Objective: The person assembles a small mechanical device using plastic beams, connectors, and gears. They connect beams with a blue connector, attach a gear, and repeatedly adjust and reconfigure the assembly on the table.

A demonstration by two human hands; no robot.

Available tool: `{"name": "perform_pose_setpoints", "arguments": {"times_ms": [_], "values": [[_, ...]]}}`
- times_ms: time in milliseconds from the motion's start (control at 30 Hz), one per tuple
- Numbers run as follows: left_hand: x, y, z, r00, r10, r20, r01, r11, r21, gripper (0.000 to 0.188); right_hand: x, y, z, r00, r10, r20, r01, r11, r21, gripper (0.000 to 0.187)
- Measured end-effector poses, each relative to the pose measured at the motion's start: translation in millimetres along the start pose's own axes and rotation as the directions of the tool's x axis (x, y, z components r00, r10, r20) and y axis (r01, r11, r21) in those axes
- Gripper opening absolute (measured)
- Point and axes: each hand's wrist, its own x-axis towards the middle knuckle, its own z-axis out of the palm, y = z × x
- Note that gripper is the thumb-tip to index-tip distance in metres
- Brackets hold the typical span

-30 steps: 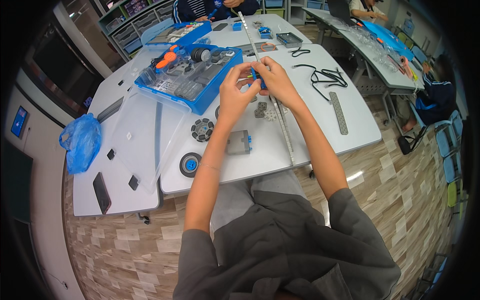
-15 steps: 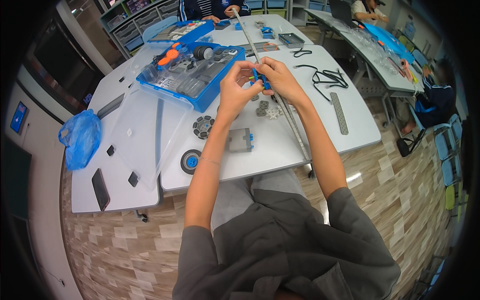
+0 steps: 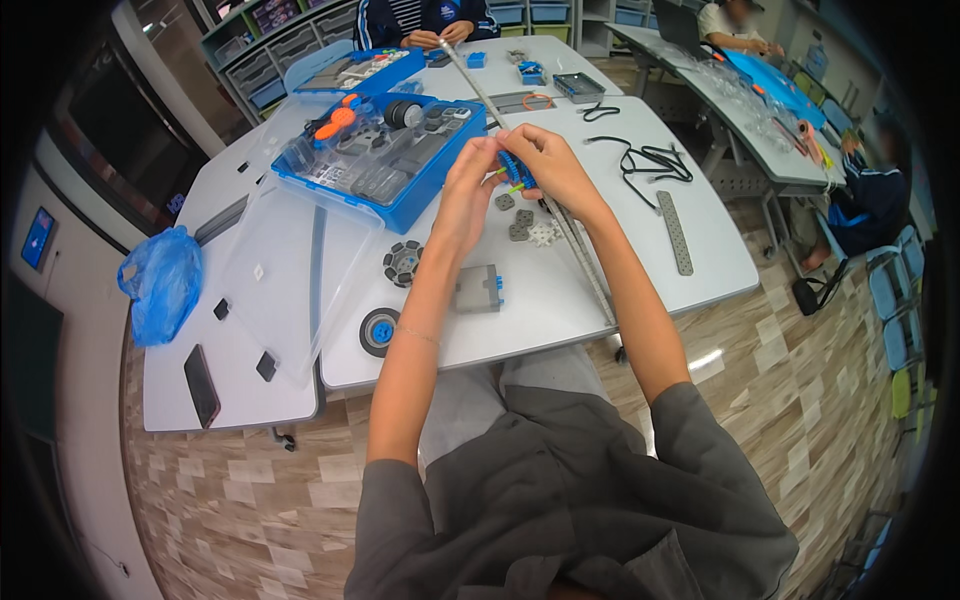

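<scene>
Above the table, my left hand (image 3: 466,190) and my right hand (image 3: 548,168) are closed together on blue toothed building pieces (image 3: 512,170) with thin green bits sticking out. The fingers hide much of these pieces. Past them runs a long grey perforated beam (image 3: 590,262), from the table's near edge up toward the far side. My right fingers lie against it. Under the hands are several small grey connector blocks (image 3: 520,226) and a white gear-like piece (image 3: 541,234). A grey motor block with blue pegs (image 3: 478,289) sits by my left forearm.
A blue kit box (image 3: 425,185) of parts stands at the back left, its clear lid (image 3: 345,265) leaning nearby. Wheels (image 3: 379,331), a phone (image 3: 201,386), black cables (image 3: 650,160) and a flat grey plate (image 3: 676,233) lie around. Across the table, another person's hands (image 3: 440,37) are near the beam's end.
The beam's far end has swung slightly left and nearer. My left fingers have drawn closer together, and more green shows beside the blue pieces.
</scene>
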Motion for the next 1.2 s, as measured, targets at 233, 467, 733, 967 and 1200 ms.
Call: {"name": "perform_pose_setpoints", "arguments": {"times_ms": [233, 467, 733, 967, 1200], "values": [[0, -3, -1, 0.999, 0.015, 0.042, -0.023, 0.977, 0.211, 0.026, 2, 4, -6, 0.997, -0.005, 0.078, 0.002, 0.999, 0.042, 0.032], [3, -13, -9, 0.995, 0.090, 0.036, -0.095, 0.980, 0.173, 0.018, 0, 4, -2, 0.996, -0.053, 0.074, 0.051, 0.998, 0.036, 0.028], [1, -8, -6, 0.995, 0.101, -0.002, -0.094, 0.936, 0.338, 0.027, 2, 8, 1, 0.998, -0.061, -0.035, 0.060, 0.998, -0.031, 0.028], [-2, -3, 0, 0.999, 0.034, 0.038, -0.048, 0.886, 0.461, 0.045, 5, 10, -7, 0.998, -0.039, -0.057, 0.042, 0.998, 0.049, 0.031], [-7, -17, 10, 0.905, 0.419, 0.071, -0.315, 0.550, 0.773, 0.041, 0, 10, -6, 0.992, -0.092, -0.082, 0.087, 0.994, -0.065, 0.027]]}}
